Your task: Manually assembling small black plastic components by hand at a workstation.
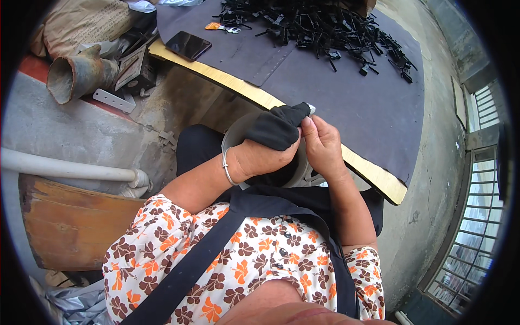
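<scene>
– How are the arms set?
– Both forearms reach toward the near edge of the table, elbows bent. The left hand slants across to the right, a bangle on its wrist; the right hand points up, thumb against bent fingers.
– And the grips?
– The right pinches the silvery tip of a black cloth, right by the table's near edge. That cloth hides the left fingers, so I can't tell their grip.
– Around them?
– A grey bucket below the table's edge, small black parts heaped on the table's far side, a phone at its left end
</scene>
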The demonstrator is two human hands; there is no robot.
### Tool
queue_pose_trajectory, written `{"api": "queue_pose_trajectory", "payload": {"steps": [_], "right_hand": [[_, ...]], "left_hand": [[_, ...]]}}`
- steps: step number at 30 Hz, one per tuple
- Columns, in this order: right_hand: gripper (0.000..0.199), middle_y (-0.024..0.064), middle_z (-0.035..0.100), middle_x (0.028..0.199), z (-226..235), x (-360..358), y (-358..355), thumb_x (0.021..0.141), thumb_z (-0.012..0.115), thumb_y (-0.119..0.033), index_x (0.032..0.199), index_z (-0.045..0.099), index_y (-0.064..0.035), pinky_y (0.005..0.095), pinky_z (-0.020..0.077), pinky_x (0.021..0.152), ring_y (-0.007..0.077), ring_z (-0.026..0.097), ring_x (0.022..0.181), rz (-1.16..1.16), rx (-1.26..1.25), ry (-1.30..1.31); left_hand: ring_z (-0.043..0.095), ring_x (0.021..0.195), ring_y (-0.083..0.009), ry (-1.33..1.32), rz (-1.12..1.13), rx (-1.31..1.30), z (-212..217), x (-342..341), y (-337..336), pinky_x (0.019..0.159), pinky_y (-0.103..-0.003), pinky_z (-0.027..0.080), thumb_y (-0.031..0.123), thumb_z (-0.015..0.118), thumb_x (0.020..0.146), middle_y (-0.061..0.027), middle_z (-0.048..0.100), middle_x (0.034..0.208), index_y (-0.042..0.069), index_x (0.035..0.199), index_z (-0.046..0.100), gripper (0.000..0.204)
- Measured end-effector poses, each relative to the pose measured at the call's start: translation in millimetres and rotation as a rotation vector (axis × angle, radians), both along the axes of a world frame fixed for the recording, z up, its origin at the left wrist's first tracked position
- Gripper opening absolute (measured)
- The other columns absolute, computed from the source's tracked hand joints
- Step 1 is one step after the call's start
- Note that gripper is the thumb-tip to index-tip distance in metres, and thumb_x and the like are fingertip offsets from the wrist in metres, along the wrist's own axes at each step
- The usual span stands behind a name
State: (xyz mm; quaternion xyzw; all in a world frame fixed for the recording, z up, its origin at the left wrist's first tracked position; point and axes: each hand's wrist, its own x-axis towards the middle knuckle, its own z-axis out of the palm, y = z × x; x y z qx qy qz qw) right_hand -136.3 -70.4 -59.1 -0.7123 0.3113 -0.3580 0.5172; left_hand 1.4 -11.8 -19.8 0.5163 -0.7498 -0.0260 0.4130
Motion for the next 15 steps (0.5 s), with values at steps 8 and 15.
{"api": "queue_pose_trajectory", "payload": {"steps": [8,15], "right_hand": [[0.028,-0.0025,0.045,0.061,23.7,8.1,-3.9,0.094,0.052,-0.018,0.075,0.054,0.0007,0.0231,0.0363,0.052,0.0051,0.037,0.06,0.043,0.118,-0.073],[0.012,0.004,0.059,0.073,34.9,-10.2,-4.3,0.083,0.062,-0.006,0.093,0.062,0.001,0.0228,0.0436,0.062,0.0083,0.053,0.067,0.097,-0.161,0.219]], "left_hand": [[0.062,0.083,-0.0261,-0.095,-0.009,-0.014,4.0,16.7,-5.8,0.074,-0.035,0.049,0.004,0.057,0.081,-0.0187,0.062,0.098,-0.008,0.097,0.059,0.019],[0.048,0.062,-0.0031,1.027,-0.21,0.647,17.4,33.2,0.5,0.054,-0.018,0.041,0.01,0.047,0.094,-0.0021,0.06,0.088,-0.001,0.125,0.047,0.033]]}}
